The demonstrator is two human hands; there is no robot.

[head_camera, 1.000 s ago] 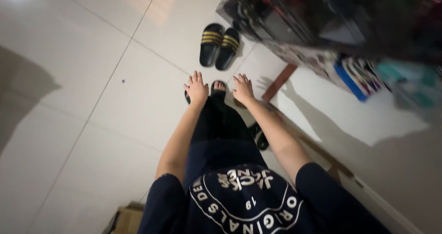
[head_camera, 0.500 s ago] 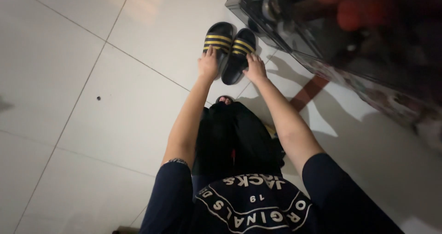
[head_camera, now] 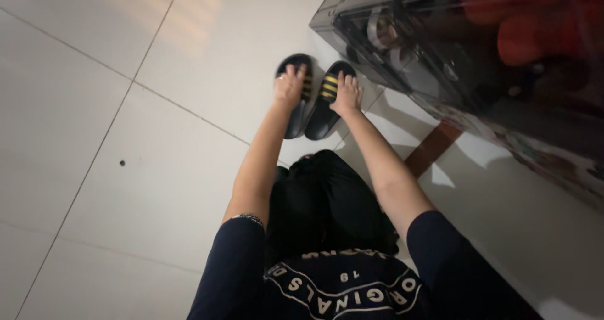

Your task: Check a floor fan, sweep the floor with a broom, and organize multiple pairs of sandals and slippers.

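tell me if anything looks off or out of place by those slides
Nothing stands out. The two black slides lie side by side on the tiled floor, one under the left hand, one under the right hand.

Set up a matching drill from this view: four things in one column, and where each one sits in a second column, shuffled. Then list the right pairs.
Things
1. left hand
2. right hand
3. clear storage box
4. small dark speck

Places
A. on the slide sandal with yellow stripes showing
B. on the floor tile, far from the sandals
C. on the other black slide sandal, beside the first
D. on the floor just past the sandals

Pairs: 1-C, 2-A, 3-D, 4-B
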